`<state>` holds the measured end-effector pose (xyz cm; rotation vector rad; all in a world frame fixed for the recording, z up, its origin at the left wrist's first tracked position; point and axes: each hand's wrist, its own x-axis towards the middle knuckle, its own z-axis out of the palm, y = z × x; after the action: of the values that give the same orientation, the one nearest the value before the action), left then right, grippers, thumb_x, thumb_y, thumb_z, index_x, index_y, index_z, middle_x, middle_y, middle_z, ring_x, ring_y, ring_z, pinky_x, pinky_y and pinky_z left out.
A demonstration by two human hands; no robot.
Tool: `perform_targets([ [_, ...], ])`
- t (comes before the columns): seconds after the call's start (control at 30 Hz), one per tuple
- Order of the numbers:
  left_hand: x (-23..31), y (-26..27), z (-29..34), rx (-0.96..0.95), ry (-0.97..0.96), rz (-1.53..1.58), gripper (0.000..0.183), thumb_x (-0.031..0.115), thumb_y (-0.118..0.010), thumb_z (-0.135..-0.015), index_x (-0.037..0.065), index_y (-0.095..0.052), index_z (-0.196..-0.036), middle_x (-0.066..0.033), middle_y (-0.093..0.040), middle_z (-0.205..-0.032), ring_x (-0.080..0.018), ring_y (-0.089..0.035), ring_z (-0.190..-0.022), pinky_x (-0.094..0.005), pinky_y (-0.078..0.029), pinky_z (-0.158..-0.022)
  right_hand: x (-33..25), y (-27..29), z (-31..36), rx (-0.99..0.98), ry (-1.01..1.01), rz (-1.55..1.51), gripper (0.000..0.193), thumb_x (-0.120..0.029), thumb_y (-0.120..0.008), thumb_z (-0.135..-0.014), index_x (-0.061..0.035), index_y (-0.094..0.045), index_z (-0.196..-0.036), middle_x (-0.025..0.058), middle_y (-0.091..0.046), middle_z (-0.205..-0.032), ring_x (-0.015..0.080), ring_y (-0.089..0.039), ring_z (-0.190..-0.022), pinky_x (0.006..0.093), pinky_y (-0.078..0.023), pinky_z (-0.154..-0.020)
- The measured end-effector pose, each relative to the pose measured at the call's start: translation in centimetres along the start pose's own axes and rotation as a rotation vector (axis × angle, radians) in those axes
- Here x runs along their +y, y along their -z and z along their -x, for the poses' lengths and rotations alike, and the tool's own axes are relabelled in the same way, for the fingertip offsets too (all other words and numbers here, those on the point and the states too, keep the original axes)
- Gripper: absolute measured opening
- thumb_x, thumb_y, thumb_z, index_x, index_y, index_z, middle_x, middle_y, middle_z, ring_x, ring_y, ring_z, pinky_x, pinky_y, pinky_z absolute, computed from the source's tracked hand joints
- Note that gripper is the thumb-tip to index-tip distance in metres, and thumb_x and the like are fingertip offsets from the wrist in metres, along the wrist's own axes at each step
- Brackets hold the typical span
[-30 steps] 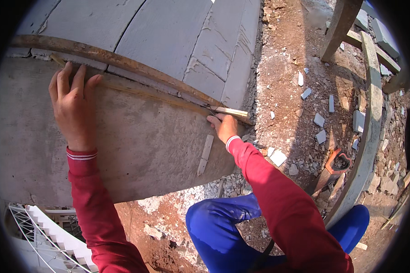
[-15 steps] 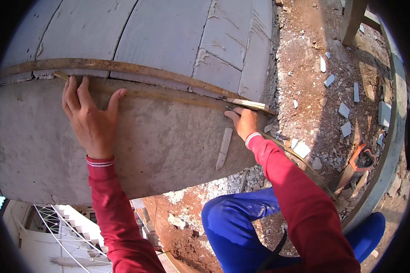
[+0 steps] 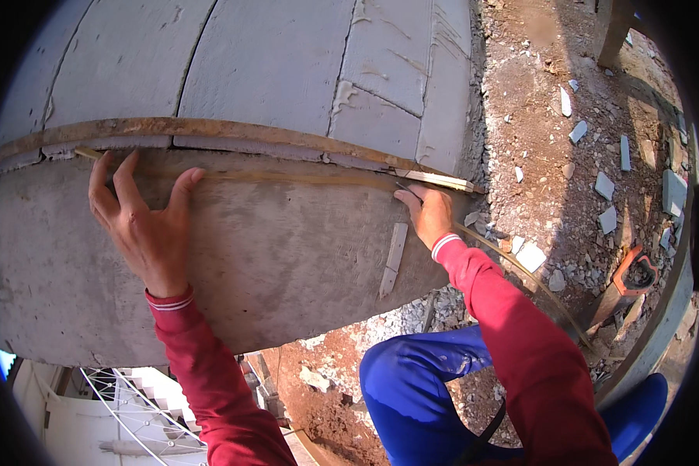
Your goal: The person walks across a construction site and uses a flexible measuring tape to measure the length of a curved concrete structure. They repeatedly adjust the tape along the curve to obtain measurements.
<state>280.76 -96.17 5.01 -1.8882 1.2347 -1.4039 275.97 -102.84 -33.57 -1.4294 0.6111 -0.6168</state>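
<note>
My left hand (image 3: 146, 233) is open, its fingers spread and bent, with the fingertips at a long thin yellowish strip (image 3: 264, 177) along the top of a grey concrete face (image 3: 287, 248). My right hand (image 3: 431, 213) is closed in a pinch at the strip's right part. A thin dark pointed thing (image 3: 403, 187) sticks out from its fingers; its kind I cannot make out. Just above that hand lies a short pale wood piece (image 3: 435, 179) against a long brown wooden batten (image 3: 233, 128). Below it, a small pale wood sliver (image 3: 394, 259) rests on the concrete face.
Pale blocks (image 3: 260, 66) with joints rise beyond the batten. On the rubble ground at right lie broken pale pieces (image 3: 605, 185), a handsaw with an orange handle (image 3: 635, 272) and a thick beam (image 3: 660, 311). A white metal railing (image 3: 136, 412) shows at lower left.
The view has shifted slightly. My left fingers are more bent and spread than before, still by the strip's left end. My right hand keeps its pinch at nearly the same spot.
</note>
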Motion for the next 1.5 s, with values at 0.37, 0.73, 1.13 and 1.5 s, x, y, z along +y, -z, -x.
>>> perform_targets([
  [0.37, -0.7, 0.0, 0.1, 0.012, -0.052, 0.025, 0.055, 0.04, -0.091, -0.063, 0.011, -0.071, -0.104, -0.0104, -0.056, -0.133, -0.0341, -0.05, -0.124, -0.0466, -0.046, -0.101, -0.7, -1.7, 1.2, 0.215, 0.19, -0.117, 0.02, -0.012, -0.068, -0.089, -0.0006, -0.072, -0.105, 0.0178, -0.07, -0.094, 0.0349, -0.067, -0.089, 0.0376, -0.052, -0.08],
  [0.73, -1.1, 0.1, 0.2, 0.006, -0.06, 0.071, 0.044, 0.036, -0.091, -0.064, 0.011, -0.073, -0.095, -0.0106, -0.059, -0.128, -0.0342, -0.053, -0.12, -0.0471, -0.046, -0.099, -0.6, -3.1, 0.8, 0.315, 0.027, -0.295, 0.018, -0.01, -0.073, -0.085, 0.0015, -0.073, -0.099, 0.0148, -0.072, -0.094, 0.0268, -0.069, -0.085, 0.0332, -0.053, -0.08],
  [1.13, -0.3, -0.5, 0.3, 0.008, -0.053, -0.008, 0.055, 0.042, -0.093, -0.06, 0.009, -0.068, -0.097, -0.0122, -0.058, -0.127, -0.0352, -0.051, -0.121, -0.0461, -0.047, -0.098, -0.2, -4.3, 1.4, 0.392, 0.043, -0.144, 0.02, -0.012, -0.077, -0.084, -0.0041, -0.077, -0.102, 0.0133, -0.067, -0.092, 0.0262, -0.066, -0.08, 0.034, -0.052, -0.074],
  [1.5, -0.1, 0.0, 0.5, -0.016, -0.031, 0.031, 0.055, 0.04, -0.092, -0.06, 0.009, -0.068, -0.098, -0.0121, -0.056, -0.128, -0.0355, -0.049, -0.122, -0.0459, -0.046, -0.098, -3.3, -3.6, 3.6, 0.354, 0.262, -0.118, 0.034, 0.003, -0.071, -0.085, -0.0043, -0.071, -0.119, 0.0089, -0.056, -0.1, 0.0153, -0.059, -0.073, 0.0271, -0.049, -0.065],
])
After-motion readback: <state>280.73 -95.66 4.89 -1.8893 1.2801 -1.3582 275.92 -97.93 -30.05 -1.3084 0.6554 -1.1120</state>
